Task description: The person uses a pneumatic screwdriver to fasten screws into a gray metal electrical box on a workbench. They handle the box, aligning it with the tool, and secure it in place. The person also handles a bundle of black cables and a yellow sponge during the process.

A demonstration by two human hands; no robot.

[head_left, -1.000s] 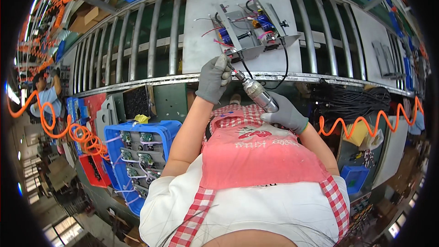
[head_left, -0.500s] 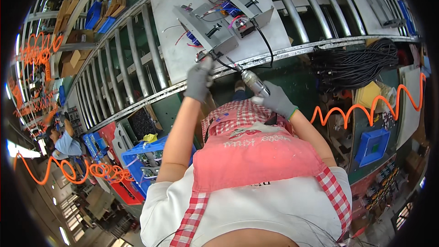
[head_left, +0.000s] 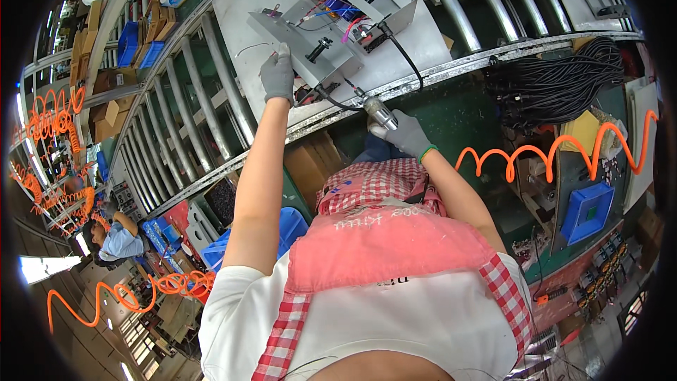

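Two grey bent-metal housings with loose wires stand on a white board across the roller line. My left hand, in a grey glove, is closed at the left edge of the nearer housing; its fingertips are partly hidden there. A black cord runs from that housing's near corner. In my gloved right hand is a silver power screwdriver, its bit pointing up and left toward that corner, apparently just short of it. The farther housing holds a blue part, and its black cable hangs over the front rail.
Metal rollers flank the board behind a front rail. To the right are a bundle of black cables, a coiled orange air hose and a blue tray. A blue crate is beside my left arm. Another person sits far left.
My left hand has moved up and left from the housing's near corner to its left edge. The right hand and screwdriver have shifted slightly up and left.
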